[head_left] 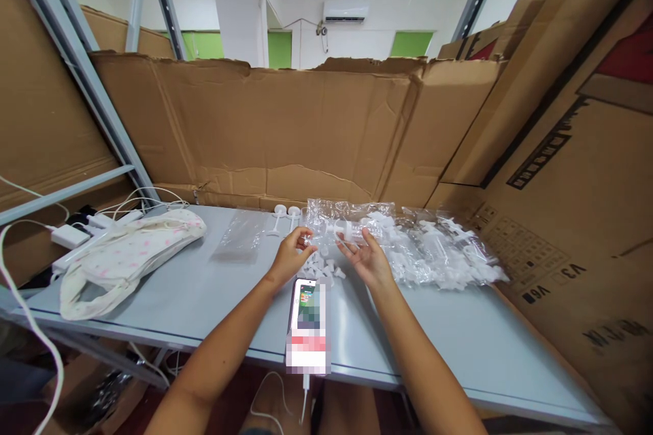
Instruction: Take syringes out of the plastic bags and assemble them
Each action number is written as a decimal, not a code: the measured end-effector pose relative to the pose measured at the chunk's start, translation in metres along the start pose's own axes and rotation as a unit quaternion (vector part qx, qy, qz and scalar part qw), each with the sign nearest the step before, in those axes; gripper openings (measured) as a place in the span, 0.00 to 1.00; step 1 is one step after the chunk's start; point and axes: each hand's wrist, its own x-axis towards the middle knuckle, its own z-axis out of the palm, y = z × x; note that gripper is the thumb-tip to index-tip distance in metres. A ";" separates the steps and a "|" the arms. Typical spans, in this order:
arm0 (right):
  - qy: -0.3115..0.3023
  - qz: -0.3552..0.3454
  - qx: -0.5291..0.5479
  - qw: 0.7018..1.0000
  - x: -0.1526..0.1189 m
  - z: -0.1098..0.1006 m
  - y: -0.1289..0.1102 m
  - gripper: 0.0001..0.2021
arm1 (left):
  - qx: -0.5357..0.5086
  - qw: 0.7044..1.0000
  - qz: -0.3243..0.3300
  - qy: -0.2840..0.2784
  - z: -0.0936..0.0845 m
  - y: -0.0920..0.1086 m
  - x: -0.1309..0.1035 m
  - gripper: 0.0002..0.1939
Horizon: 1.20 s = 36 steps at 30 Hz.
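Observation:
My left hand (292, 253) is curled around the edge of a clear plastic bag (326, 221) at the middle of the grey table (214, 299). My right hand (368, 257) is palm up with fingers spread, touching a small white plastic part (347, 232) held between both hands at the bag. Several small white parts (321, 266) lie on the table just below my hands. A large heap of the same white parts in clear bags (439, 251) spreads out to the right of my right hand.
A phone (308, 326) on a cable lies at the table's front edge between my forearms. A white spotted cloth bag (127, 255) lies at the left, with chargers and cables (76, 231) behind it. An empty clear bag (239, 238) lies flat. Cardboard walls (286, 129) surround the table.

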 end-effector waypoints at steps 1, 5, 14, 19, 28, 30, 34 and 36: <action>0.001 -0.001 0.000 1.000 0.000 0.000 0.000 0.12 | 0.011 1.000 0.003 0.001 0.000 0.000 0.000 0.12; -0.001 -0.002 -0.006 1.000 0.000 -0.001 0.000 0.12 | 0.024 1.000 0.001 0.012 -0.001 0.000 -0.001 0.08; 0.010 -0.006 0.004 1.000 0.002 0.000 0.003 0.14 | 0.054 0.994 0.078 0.051 -0.005 0.011 -0.004 0.14; 0.016 0.005 0.012 1.000 0.002 0.001 0.005 0.14 | 0.144 0.978 0.149 0.014 -0.007 0.009 -0.004 0.13; 0.017 0.014 0.008 1.000 0.000 0.001 0.002 0.13 | 0.170 0.972 0.158 0.034 -0.008 0.006 -0.005 0.07; 0.013 0.009 0.009 1.000 0.001 -0.001 0.001 0.13 | 0.144 0.979 0.134 0.062 -0.008 0.006 -0.004 0.06; 0.009 0.003 0.021 1.000 0.002 -0.003 -0.003 0.13 | 0.003 0.990 0.033 0.135 -0.008 0.004 0.002 0.08; 0.009 -0.001 0.028 1.000 0.002 -0.003 -0.003 0.14 | -0.086 0.986 -0.026 0.141 -0.008 0.001 0.005 0.09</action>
